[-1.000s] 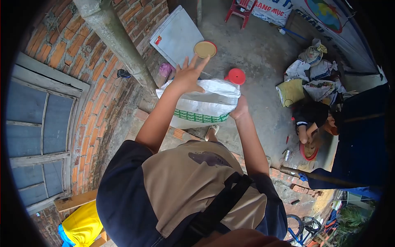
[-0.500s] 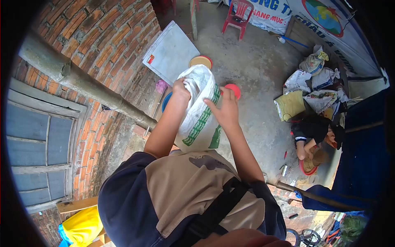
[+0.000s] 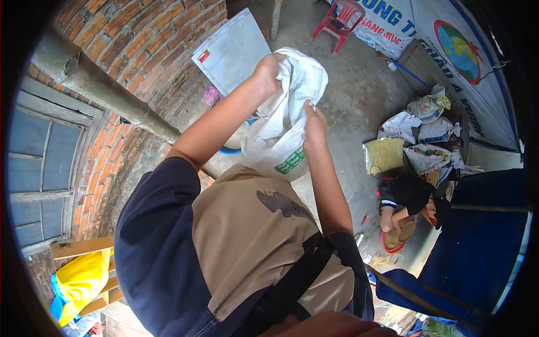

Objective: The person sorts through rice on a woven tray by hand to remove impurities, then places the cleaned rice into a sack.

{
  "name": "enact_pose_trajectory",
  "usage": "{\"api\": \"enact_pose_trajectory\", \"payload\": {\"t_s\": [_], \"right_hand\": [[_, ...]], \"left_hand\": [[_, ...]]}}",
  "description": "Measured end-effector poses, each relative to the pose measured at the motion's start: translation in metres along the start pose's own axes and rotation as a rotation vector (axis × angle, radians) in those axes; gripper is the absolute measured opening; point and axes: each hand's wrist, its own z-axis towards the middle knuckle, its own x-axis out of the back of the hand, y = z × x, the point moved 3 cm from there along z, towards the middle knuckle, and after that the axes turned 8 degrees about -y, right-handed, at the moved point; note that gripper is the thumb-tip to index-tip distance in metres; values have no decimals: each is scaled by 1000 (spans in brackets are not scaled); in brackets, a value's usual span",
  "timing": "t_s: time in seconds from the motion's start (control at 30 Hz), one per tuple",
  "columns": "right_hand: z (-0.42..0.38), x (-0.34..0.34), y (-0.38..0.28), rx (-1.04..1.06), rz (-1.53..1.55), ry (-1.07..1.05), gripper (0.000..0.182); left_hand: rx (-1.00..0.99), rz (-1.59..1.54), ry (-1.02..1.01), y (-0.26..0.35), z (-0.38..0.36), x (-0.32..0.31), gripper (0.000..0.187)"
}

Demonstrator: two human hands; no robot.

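Observation:
A white woven sack [image 3: 307, 78] with green print hangs in front of my body, its mouth spread wide and its pale inside showing. My left hand [image 3: 268, 73] grips the rim on the left, fingers closed round the cloth. On the right side of the mouth, my right hand [image 3: 315, 121] pinches the edge, thumb at the rim. The lower part of the sack bulges near my shirt; its contents are hidden. Behind the sack, to the left, part of a blue-rimmed basin [image 3: 230, 150] shows.
A white lid-like box [image 3: 236, 50] stands by the brick wall. A red chair [image 3: 338, 25] is at the back. At right, another person [image 3: 407, 196] crouches over a red basin [image 3: 393, 242], near piled sacks [image 3: 426, 160]. A pole [image 3: 129, 106] slants at left.
Both hands have lifted the sack's mouth up and to the right, opening it wider. My right hand now pinches the rim instead of resting against the side. The view has shifted.

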Motion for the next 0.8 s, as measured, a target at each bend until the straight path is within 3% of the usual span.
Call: {"api": "enact_pose_trajectory", "payload": {"t_s": [0.07, 0.1, 0.13, 0.2, 0.23, 0.27, 0.3, 0.33, 0.37, 0.4, 0.47, 0.5, 0.57, 0.6, 0.67, 0.73, 0.77, 0.8], "right_hand": [[21, 35, -24, -197, 390, 94, 35], [38, 56, -25, -208, 534, -51, 35], [45, 56, -30, -213, 530, -56, 35], [63, 59, -49, -288, 310, -75, 35], [87, 70, -36, -342, 383, -87, 32], [97, 60, -41, -335, 303, 33, 33], [121, 59, -33, -383, 400, -5, 34], [142, 51, -34, -403, 355, -93, 35], [157, 43, -30, -436, 312, -173, 35], [161, 26, -38, -473, 235, -139, 36], [217, 53, -17, -603, 215, -533, 34], [226, 63, -23, -635, 198, -524, 34], [256, 75, -54, -627, -27, -472, 30], [274, 85, -70, -648, -62, -481, 30], [313, 114, -106, -411, -301, -226, 30], [336, 134, -136, 207, -1001, 110, 38], [337, 127, -137, 192, -993, 85, 38], [333, 111, -145, 358, -968, 46, 43]], "left_hand": [[47, 293, -81, 32, 27, 23, 30], [-88, 708, -166, 56, 48, 43, 31], [-231, 1123, -252, 77, 62, 60, 34], [-327, 1987, 99, 100, 59, 68, 51], [-201, 2074, 353, 95, 61, 62, 78], [-445, 2216, 354, 79, 48, 37, 89], [-700, 2346, 360, 59, 40, 15, 101], [-702, 2213, -17, 36, 52, 5, 109], [-681, 2124, -251, 16, 61, -9, 107], [-626, 2336, -169, -4, 90, -2, 109], [-689, 1948, -611, 4, 160, 26, 87], [-676, 1919, -593, 2, 188, 36, 87], [-131, 1745, -634, -8, 245, 46, 51], [-149, 1715, -610, -8, 258, 38, 51], [-147, 1292, -184, 0, 279, 35, 33], [-81, 397, 227, 11, 298, 38, 35], [-110, 53, 353, 20, 306, 40, 33], [-144, -286, 467, 28, 311, 41, 32]]}}
